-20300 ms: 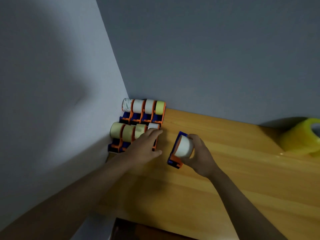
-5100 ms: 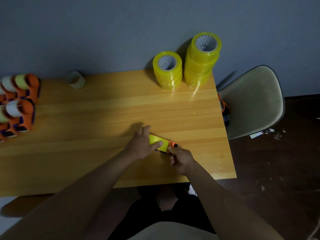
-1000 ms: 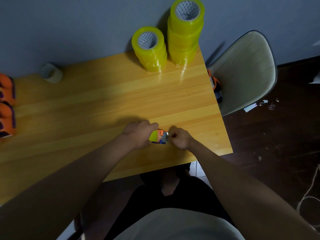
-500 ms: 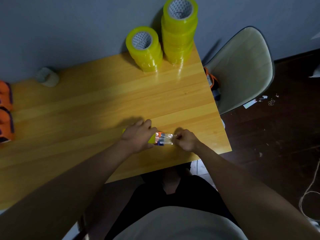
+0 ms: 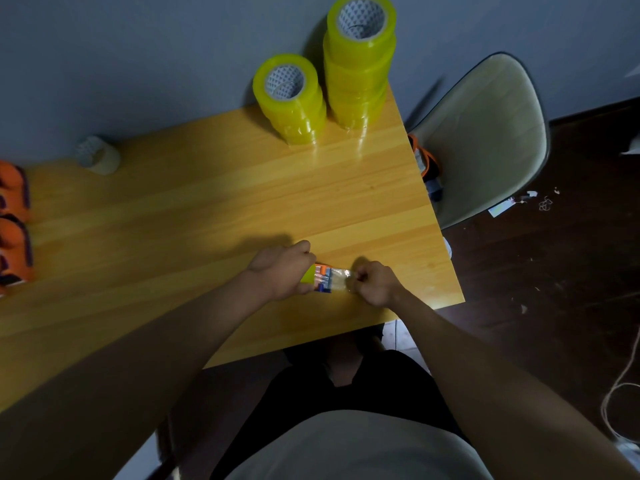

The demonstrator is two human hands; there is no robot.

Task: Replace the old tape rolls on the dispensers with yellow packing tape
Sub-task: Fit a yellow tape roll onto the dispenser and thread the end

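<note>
While the left grip [image 5: 282, 271] clasps a reloaded dispenser [image 5: 320, 278], the right grip [image 5: 374, 284] pinches its tape end [image 5: 341, 280]; other dispensers [image 5: 14, 223] await.

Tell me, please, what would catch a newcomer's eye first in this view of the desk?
Probably the two stacks of yellow packing tape against the wall at the far right corner of the wooden table. Next, near the front edge, the left hand grips a dispenser loaded with yellow tape while the right hand pinches a clear tape strip stretched from it.
</note>
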